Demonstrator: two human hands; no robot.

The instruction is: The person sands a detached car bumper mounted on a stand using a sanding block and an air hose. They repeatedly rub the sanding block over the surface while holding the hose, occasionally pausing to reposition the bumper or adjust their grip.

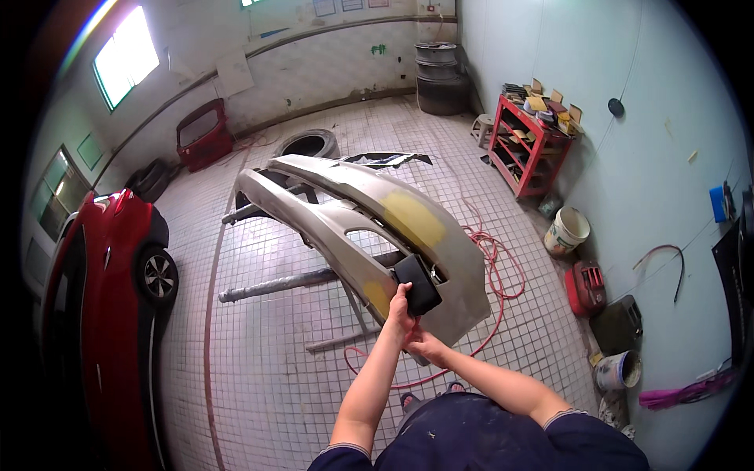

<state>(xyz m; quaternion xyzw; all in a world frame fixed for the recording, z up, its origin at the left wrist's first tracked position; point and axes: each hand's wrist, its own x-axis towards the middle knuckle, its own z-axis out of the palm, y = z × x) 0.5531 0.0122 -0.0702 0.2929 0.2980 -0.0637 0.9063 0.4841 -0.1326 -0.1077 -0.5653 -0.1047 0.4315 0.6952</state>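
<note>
My left hand (401, 309) grips a black block-shaped tool (418, 285), like a sander, with the thumb along its near edge. The tool is at the near end of a grey car bumper (463, 271); I cannot tell whether it touches the surface. Close below the left wrist, my right hand (426, 345) has its fingers closed around something red, seemingly the hose end, mostly hidden by the hands. Yellow filler patches (414, 220) mark the bumper, which lies on a stand with a wrapped bar (279, 286).
A red air hose (500, 314) loops over the tiled floor right of the bumper. A red car (106, 298) stands at left, a tire (308, 144) behind the bumper. Along the right wall are a red tool cart (528, 145), a white bucket (567, 231) and a red jerrycan (585, 289).
</note>
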